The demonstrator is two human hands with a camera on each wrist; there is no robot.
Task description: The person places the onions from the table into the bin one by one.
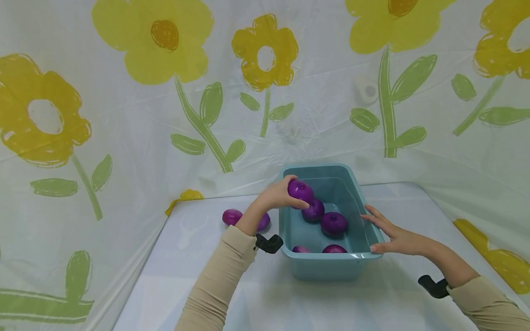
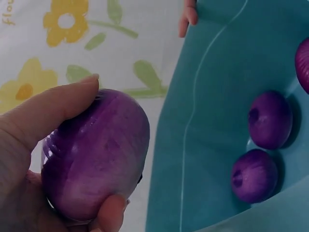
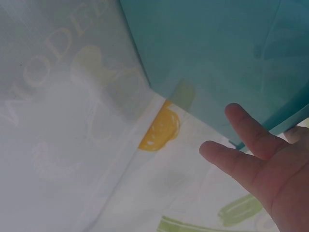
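Note:
My left hand [image 1: 276, 196] grips a purple onion [image 1: 300, 190] over the left side of a blue-green plastic basin [image 1: 325, 269]. In the left wrist view, thumb and fingers wrap round this shiny onion [image 2: 104, 154]. Inside the basin lie several more purple onions [image 1: 334, 223], two of them partly hidden behind its front rim. My right hand [image 1: 399, 239] rests against the basin's right rim with fingers spread and fairly straight. The right wrist view shows that hand [image 3: 275, 174] beside the basin's outer wall [image 3: 207, 58], holding nothing.
Two purple onions [image 1: 232, 217] lie on the white table [image 1: 178, 257] left of the basin, one partly behind my left wrist. A white cloth with yellow flowers [image 1: 265, 55] hangs close behind the basin and along the sides.

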